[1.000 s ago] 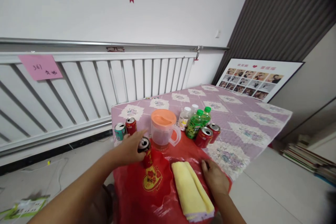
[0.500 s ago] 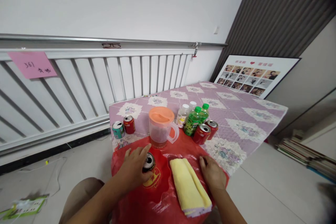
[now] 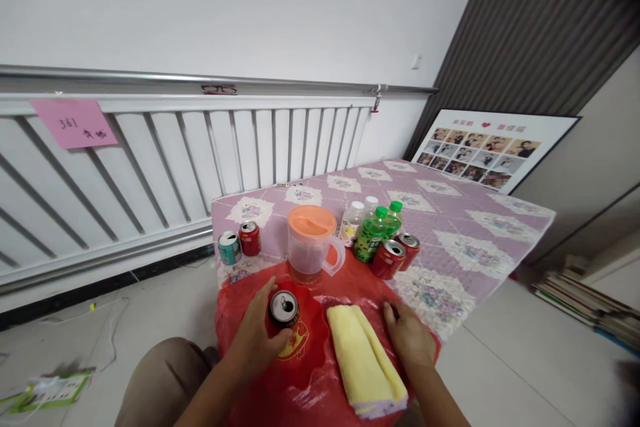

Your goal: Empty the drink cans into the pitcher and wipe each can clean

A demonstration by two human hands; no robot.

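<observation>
My left hand (image 3: 257,340) is wrapped round a red drink can (image 3: 284,310) with an opened top, which stands on the red plastic sheet (image 3: 305,383) at the near end of the table. My right hand (image 3: 407,340) lies on the red sheet just right of a folded yellow cloth (image 3: 363,360), fingers curled loosely and holding nothing I can see. Behind the can stands a clear jug with an orange lid (image 3: 311,243).
Two cans (image 3: 239,243) stand at the table's left edge. Green and clear bottles (image 3: 373,230) and two red cans (image 3: 397,255) stand right of the jug. The purple quilted tablecloth (image 3: 465,233) stretches away. A radiator (image 3: 175,167), a photo board (image 3: 483,150) and stacked books (image 3: 585,300) surround.
My left hand brought the red can from near the jug back toward me and set it on the red sheet. The right hand stayed beside the yellow cloth.
</observation>
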